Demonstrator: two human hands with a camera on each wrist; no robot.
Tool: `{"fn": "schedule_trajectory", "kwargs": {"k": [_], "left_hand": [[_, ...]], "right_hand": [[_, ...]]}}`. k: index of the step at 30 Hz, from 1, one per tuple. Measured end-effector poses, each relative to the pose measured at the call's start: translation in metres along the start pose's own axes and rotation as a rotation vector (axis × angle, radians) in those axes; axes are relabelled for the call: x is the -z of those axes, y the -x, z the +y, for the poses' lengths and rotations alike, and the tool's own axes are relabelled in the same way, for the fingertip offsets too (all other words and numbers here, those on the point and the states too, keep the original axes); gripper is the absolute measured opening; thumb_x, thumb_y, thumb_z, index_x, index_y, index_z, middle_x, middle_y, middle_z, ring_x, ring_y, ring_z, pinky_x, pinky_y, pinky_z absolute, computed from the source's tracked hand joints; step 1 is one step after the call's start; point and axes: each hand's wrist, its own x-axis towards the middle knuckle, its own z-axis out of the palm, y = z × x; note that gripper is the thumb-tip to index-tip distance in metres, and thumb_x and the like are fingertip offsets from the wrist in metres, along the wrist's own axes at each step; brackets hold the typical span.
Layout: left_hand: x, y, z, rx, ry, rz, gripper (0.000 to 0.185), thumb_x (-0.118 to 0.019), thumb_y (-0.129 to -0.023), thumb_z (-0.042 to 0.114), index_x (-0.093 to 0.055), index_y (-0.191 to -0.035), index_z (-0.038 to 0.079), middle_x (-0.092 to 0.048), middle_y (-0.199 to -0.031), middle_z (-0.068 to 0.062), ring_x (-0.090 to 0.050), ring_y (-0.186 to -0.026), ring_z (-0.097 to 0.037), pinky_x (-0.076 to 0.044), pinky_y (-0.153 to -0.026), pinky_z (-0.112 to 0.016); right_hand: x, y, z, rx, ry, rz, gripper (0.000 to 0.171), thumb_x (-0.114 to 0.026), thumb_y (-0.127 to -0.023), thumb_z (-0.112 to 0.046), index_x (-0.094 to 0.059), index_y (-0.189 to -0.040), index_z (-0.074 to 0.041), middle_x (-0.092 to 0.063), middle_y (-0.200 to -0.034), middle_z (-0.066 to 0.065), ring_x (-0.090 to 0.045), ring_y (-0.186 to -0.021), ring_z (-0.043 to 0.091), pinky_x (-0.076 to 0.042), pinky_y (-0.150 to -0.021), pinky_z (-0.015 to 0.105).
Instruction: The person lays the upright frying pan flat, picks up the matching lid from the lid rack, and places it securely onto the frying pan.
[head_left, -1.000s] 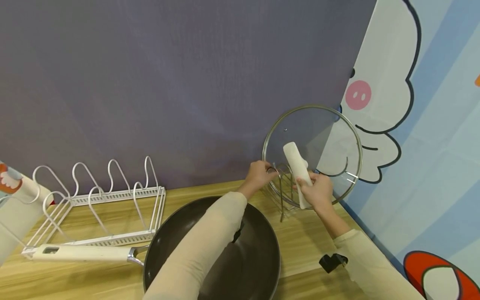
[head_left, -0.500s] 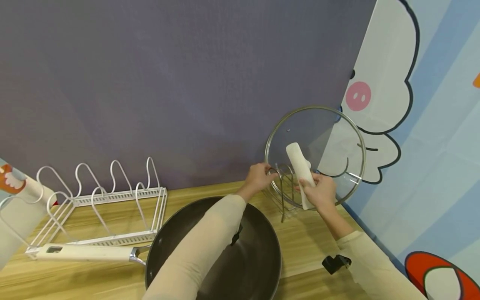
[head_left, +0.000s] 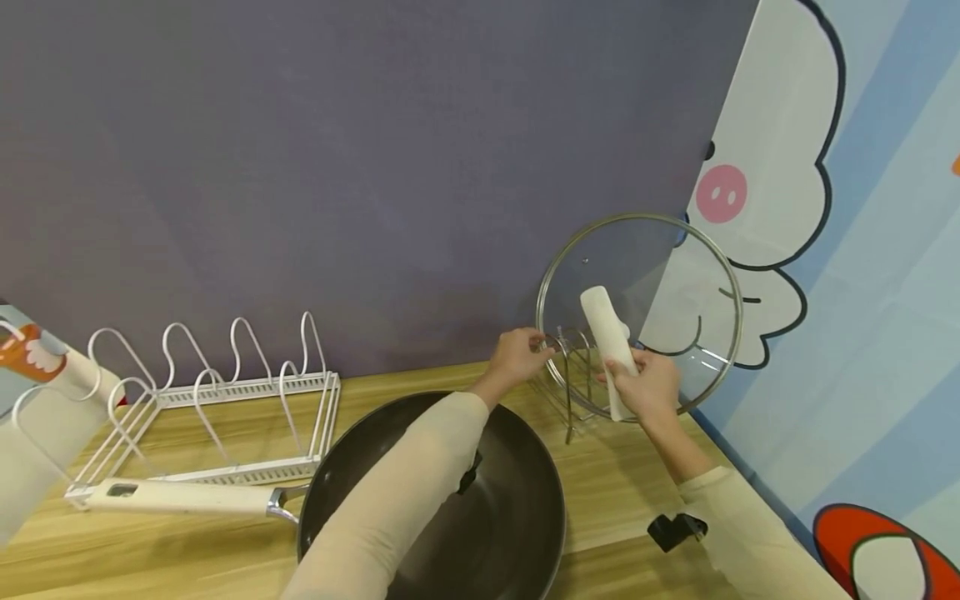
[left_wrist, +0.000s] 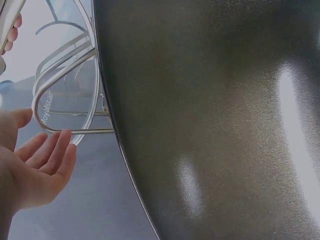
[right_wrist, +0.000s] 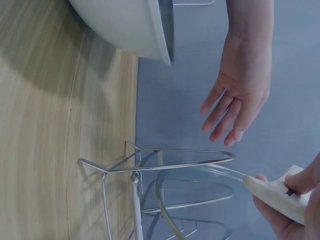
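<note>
Glass and steel sit together at the back of the wooden table (head_left: 615,492): the glass lid (head_left: 660,275) stands almost upright in the small wire stand (head_left: 567,379), close to the purple wall (head_left: 337,167). The right hand (head_left: 647,386) reaches forward from its cream sleeve and grips the lid's white handle (head_left: 607,337), fingers and thumb curled round its lower end. The left hand (head_left: 517,354) stretches across the dark wok (head_left: 450,508) to the stand's near loop; in the wrist views its fingers are straight and slightly spread, just beside the wire without gripping it. The white dish rack (head_left: 217,400) stands well apart at the left, with the wok's long white handle (head_left: 176,497) lying in front of it. Compared with a second ago, the lid stands slightly further right and the right hand sits a little lower on the handle; the left hand has stayed at the stand.
</note>
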Motion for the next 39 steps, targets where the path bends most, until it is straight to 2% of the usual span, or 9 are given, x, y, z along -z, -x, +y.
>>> {"fn": "schedule_trajectory", "kwargs": {"k": [4,8,11,19,24,33,39], "left_hand": [[0.003,0.003,-0.003,0.01,0.008,0.02,0.041,-0.061,-0.093,0.034,-0.061,-0.127,0.011,-0.069,-0.121,-0.006,-0.065,-0.112,-0.02,-0.055,-0.093,-0.034],[0.008,0.006,-0.005,-0.008,0.009,0.043,0.041,-0.063,-0.092,0.034,-0.063,-0.125,0.011,-0.07,-0.117,-0.007,-0.067,-0.109,-0.021,-0.055,-0.092,-0.034],[0.012,0.008,-0.006,-0.003,0.016,0.049,0.043,-0.063,-0.092,0.036,-0.062,-0.127,0.012,-0.069,-0.12,-0.008,-0.066,-0.111,-0.022,-0.055,-0.093,-0.035],[0.02,0.015,-0.004,0.003,0.011,0.023,0.049,-0.06,-0.092,0.044,-0.059,-0.131,0.014,-0.065,-0.128,-0.01,-0.062,-0.117,-0.027,-0.054,-0.095,-0.038],[0.023,0.022,-0.002,0.0,-0.027,0.014,0.05,-0.058,-0.092,0.046,-0.057,-0.133,0.017,-0.064,-0.13,-0.007,-0.065,-0.113,-0.025,-0.055,-0.092,-0.038],[0.03,0.031,-0.001,-0.014,-0.05,0.022,0.048,-0.059,-0.092,0.042,-0.057,-0.133,0.017,-0.064,-0.13,-0.007,-0.062,-0.118,-0.027,-0.051,-0.097,-0.041],[0.039,0.036,0.0,-0.018,-0.124,-0.013,0.049,-0.057,-0.093,0.044,-0.054,-0.136,0.019,-0.062,-0.132,-0.006,-0.062,-0.117,-0.024,-0.053,-0.093,-0.04]], "right_hand": [[0.002,0.002,-0.001,0.011,-0.009,0.023,0.029,-0.069,-0.085,-0.012,-0.07,-0.104,0.008,-0.073,-0.08,0.02,-0.068,-0.054,0.007,-0.042,-0.051,0.005],[0.005,0.004,-0.002,0.014,-0.022,0.033,0.029,-0.069,-0.085,-0.013,-0.07,-0.105,0.008,-0.072,-0.079,0.02,-0.055,-0.048,-0.012,-0.041,-0.051,0.004],[0.006,0.006,-0.004,0.009,-0.034,0.033,0.03,-0.069,-0.084,-0.012,-0.069,-0.105,0.009,-0.072,-0.079,0.02,-0.048,-0.046,-0.018,-0.042,-0.05,0.005],[0.01,0.007,-0.008,-0.003,-0.054,0.013,0.03,-0.068,-0.085,-0.012,-0.068,-0.107,0.009,-0.072,-0.083,0.022,-0.05,-0.046,-0.018,-0.043,-0.05,0.004],[0.015,0.011,-0.008,-0.039,-0.079,-0.006,0.033,-0.067,-0.087,-0.013,-0.066,-0.109,0.011,-0.072,-0.083,0.021,-0.054,-0.046,-0.014,-0.046,-0.05,0.007],[0.017,0.013,-0.003,-0.051,-0.084,-0.004,0.035,-0.067,-0.088,-0.013,-0.064,-0.113,0.011,-0.074,-0.077,0.016,-0.053,-0.047,-0.014,-0.046,-0.051,0.008],[0.02,0.014,-0.006,-0.047,-0.065,0.0,0.036,-0.067,-0.087,-0.014,-0.064,-0.113,0.011,-0.073,-0.079,0.017,-0.05,-0.047,-0.015,-0.046,-0.05,0.009]]}}
